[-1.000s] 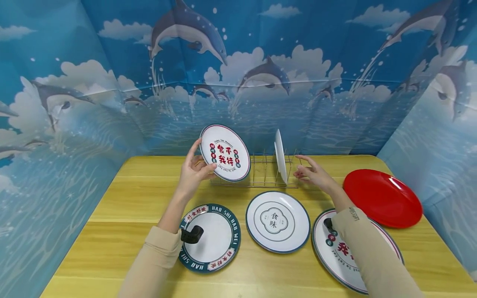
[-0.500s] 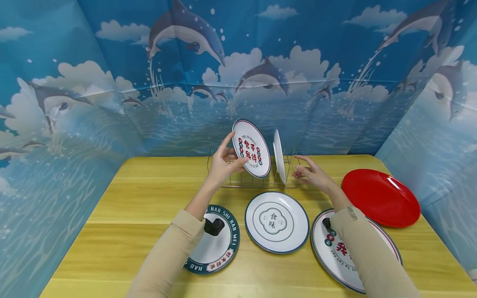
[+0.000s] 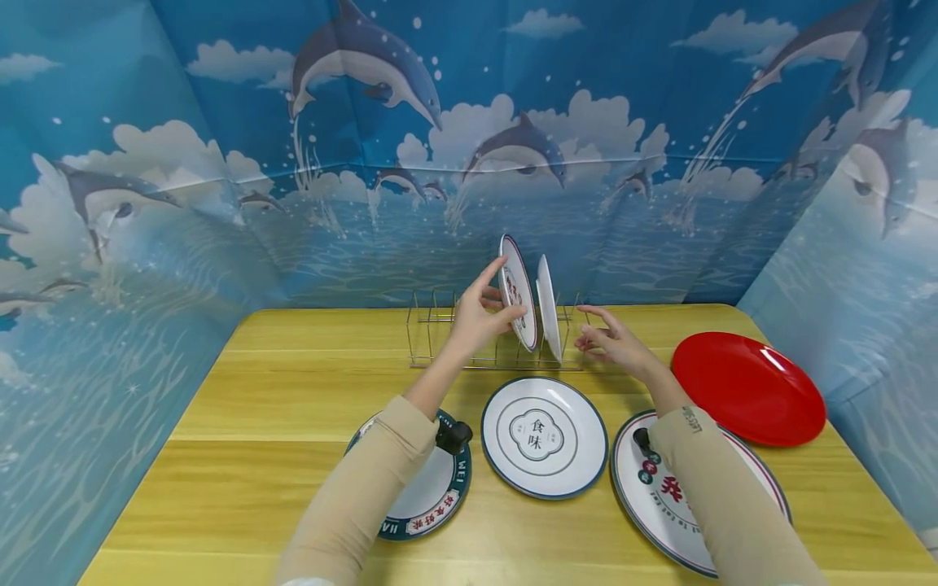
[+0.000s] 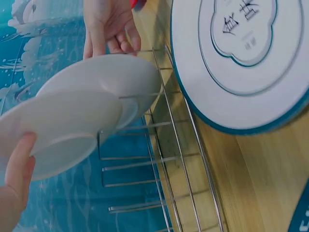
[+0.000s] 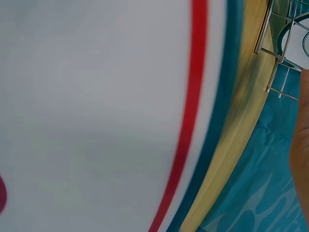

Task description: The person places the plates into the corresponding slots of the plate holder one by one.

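Printed plate (image 3: 521,281) swung right and turned almost edge-on over the rack (image 3: 479,368)
Left hand (image 3: 478,320) pinches it beside the standing plate (image 3: 550,313) near the table's (image 3: 242,391) back edge, an angle seemingly suiting the rack; right hand (image 3: 612,342), empty, hovers beyond.

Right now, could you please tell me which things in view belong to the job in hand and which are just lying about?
Seemingly in the job:
left hand
held plate
wire rack
standing plate in the rack
right hand, near the rack's end

Seemingly just lying about on the table:
green-rimmed plate
blue-rimmed plate
large plate, partly hidden by the right sleeve
red plate
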Motion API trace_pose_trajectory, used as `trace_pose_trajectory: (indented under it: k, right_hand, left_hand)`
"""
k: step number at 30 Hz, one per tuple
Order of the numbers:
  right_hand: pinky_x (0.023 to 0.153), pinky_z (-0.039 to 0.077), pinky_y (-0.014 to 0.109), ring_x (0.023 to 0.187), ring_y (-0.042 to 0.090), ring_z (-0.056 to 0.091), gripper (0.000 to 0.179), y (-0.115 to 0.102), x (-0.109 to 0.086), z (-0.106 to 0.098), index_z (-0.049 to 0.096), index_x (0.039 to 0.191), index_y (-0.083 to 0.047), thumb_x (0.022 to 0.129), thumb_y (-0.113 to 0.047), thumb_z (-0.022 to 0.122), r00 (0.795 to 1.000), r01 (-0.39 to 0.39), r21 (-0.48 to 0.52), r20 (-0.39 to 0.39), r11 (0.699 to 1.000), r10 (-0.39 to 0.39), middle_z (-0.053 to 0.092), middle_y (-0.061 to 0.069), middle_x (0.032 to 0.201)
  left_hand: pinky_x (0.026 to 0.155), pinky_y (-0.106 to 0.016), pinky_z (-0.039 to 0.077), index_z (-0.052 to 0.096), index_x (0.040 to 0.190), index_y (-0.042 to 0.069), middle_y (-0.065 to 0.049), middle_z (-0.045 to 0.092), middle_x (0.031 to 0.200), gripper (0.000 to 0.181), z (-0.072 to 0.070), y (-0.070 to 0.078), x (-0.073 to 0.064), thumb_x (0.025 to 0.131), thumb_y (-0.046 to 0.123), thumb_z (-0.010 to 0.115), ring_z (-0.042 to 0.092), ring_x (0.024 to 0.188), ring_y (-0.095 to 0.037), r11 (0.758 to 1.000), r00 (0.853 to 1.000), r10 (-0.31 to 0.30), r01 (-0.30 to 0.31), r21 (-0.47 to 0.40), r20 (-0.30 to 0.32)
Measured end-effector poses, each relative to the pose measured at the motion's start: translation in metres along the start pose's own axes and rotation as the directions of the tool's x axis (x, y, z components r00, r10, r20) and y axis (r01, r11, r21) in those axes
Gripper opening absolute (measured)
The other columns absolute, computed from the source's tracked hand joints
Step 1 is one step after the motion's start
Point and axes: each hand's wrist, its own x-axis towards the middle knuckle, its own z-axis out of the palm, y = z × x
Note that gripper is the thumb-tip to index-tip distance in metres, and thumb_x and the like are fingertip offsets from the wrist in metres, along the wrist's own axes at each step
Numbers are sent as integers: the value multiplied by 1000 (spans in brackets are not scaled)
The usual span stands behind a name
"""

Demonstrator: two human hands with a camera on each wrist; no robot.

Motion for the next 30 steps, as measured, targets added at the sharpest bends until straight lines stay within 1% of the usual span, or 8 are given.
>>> trace_pose_trajectory:
  k: [2,4,11,15,19,22,26,30]
  right_hand:
    - [92,47,44,107,46,47,56,0,0,-1,19,145,-17,96,-30,44,1000,1,0,1,1000,-1,53,24,107]
    - [92,46,44,107,45,47,57,0,0,-1,19,145,-17,97,-30,44,1000,0,-3,2,1000,0,53,25,108]
    - [95,42,51,108,46,46,56,0,-1,0,19,145,-18,97,-30,44,1000,-7,6,1,1000,7,51,28,112]
    - [96,39,53,109,47,46,57,0,-1,0,19,145,-19,96,-32,45,1000,-7,13,4,1000,7,51,28,111]
    - [96,39,54,108,47,46,57,1,-1,0,19,145,-19,96,-32,45,1000,-6,16,4,1000,6,52,27,109]
    - [96,39,54,107,47,46,58,1,0,0,18,145,-18,96,-32,44,1000,-2,17,8,1000,2,52,27,108]
    - [94,41,54,107,47,47,58,2,0,0,17,146,-17,96,-32,44,1000,-2,12,10,1000,2,52,26,108]
    - [93,42,54,106,46,47,57,1,0,0,18,146,-18,96,-33,43,1000,-2,2,3,1000,1,53,25,107]
  left_hand:
    - [59,-32,57,33,143,25,-19,47,109,74,4,0,3,80,13,70,55,89,-28,999,1000,14,-14,40,-5]
    - [57,-29,56,34,142,25,-18,46,109,73,9,-1,6,80,14,71,56,89,-28,998,1000,10,-10,58,-8]
    - [57,-26,56,35,141,28,-16,44,112,72,22,-15,10,81,12,70,55,88,-24,995,998,-56,56,81,-6]
    - [55,-24,54,36,141,28,-15,45,110,71,27,-25,10,81,12,70,55,87,-23,991,999,-37,39,131,-15]
    - [52,-23,52,38,140,26,-19,46,107,70,31,-31,10,80,13,70,56,81,-22,983,1000,-10,14,182,-25]
    - [51,-22,52,39,140,27,-18,48,105,70,33,-36,9,79,14,72,55,79,-21,978,999,-13,21,205,-36]
    - [53,-21,51,39,139,29,-15,48,101,70,36,-40,8,79,15,72,55,84,-25,973,999,-10,21,228,-49]
    - [58,-22,49,38,140,29,-14,47,102,70,39,-43,8,80,14,71,54,92,-33,972,998,-5,19,233,-58]
